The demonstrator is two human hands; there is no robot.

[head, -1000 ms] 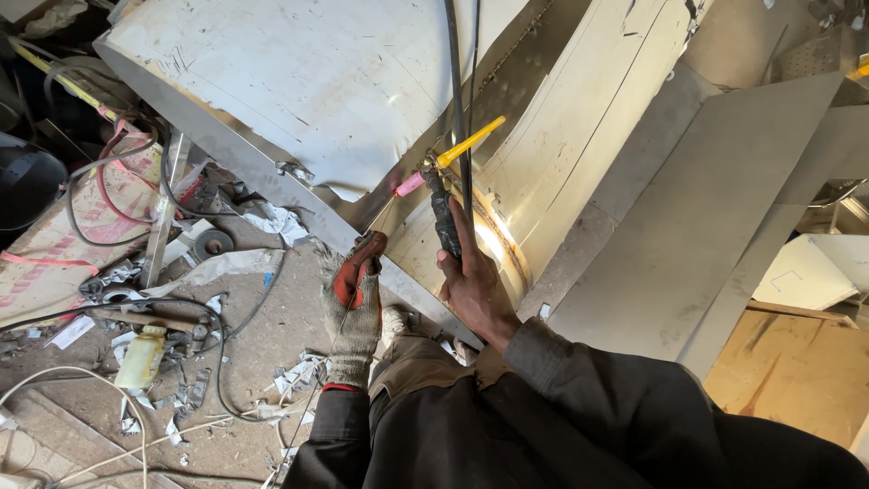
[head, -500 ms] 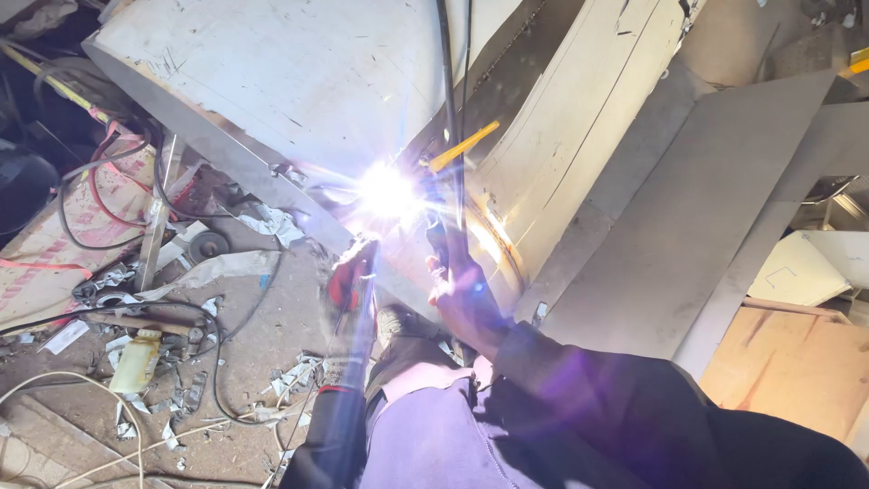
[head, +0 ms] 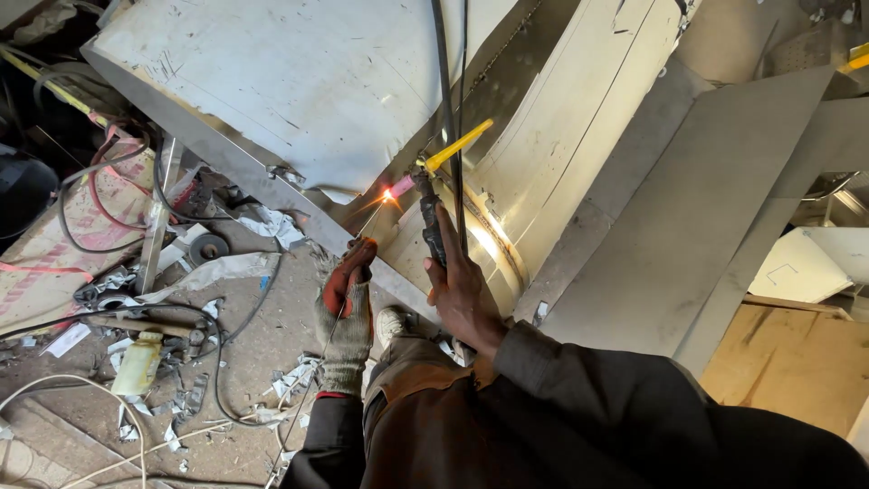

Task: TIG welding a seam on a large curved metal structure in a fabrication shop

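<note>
Stainless sheet-metal housing (head: 299,81) filled the top of the view, w/ a curved drum section (head: 561,154) at 1 o'clock of the hands. Right hand (head: 462,290), bare, was wrapped tight around the dark welding torch (head: 433,222), fingers closed on the grip; its pink nozzle and yellow back cap pointed up-left. An orange glow (head: 389,195) sat at the tip, right on the seam where the flat panel edge met the drum. Left hand (head: 347,312), in a grey knit glove w/ red palm, was pinching a thin filler rod (head: 348,281) that ran up toward the glow from 7 o'clock; rod tip near the glow, contact can't be told. Torch cable (head: 445,81) hung straight down from 12 o'clock, just beside the torch.

Doing this well, in my judgement: keep the tip close to the seam w/o touching, feed rod into the front edge of the puddle, move slow and even along the joint. The bare torch hand was near hot metal, so burn risk.

Floor at 8–9 o'clock held scrap, red and black cables (head: 100,181), a yellowish bottle (head: 138,362), a small grinding disc (head: 210,246).
</note>
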